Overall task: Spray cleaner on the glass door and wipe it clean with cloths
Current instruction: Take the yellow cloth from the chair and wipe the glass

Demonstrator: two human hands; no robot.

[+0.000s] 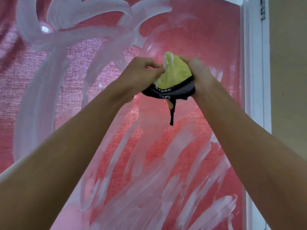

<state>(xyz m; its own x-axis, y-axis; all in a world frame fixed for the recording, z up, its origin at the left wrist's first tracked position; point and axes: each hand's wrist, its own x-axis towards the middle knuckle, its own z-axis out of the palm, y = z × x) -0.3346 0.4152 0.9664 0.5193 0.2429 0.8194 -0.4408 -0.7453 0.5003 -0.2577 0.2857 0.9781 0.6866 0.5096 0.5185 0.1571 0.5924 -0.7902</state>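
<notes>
You hold both hands up in front of the glass door [191,39], and between them sits a bunched cloth [176,73]. Your left hand [141,72] curls its fingers inward and pinches the cloth's left edge between thumb and fingertips. Your right hand [197,72] wraps around the cloth's right side, fingers curled behind it so the tips are hidden from view. The cloth is yellow-green on its upper face, with a whitish smear of foam near its top corner; under that lies a grey layer edged in black, and a thin black strip [172,113] dangles from the bottom of the bundle. Whether that is one cloth or two pressed together you cannot tell.

The glass fills most of the view behind your hands. Broad white streaks of cleaner [69,35] arc across its upper left, and shorter slanted streaks cover the lower part. A red woven curtain [21,90] shows through the pane. To the right, the white door frame [254,80] runs top to bottom, with a metal hinge [262,9] at its upper end, and a tan wall [289,63] beyond it.
</notes>
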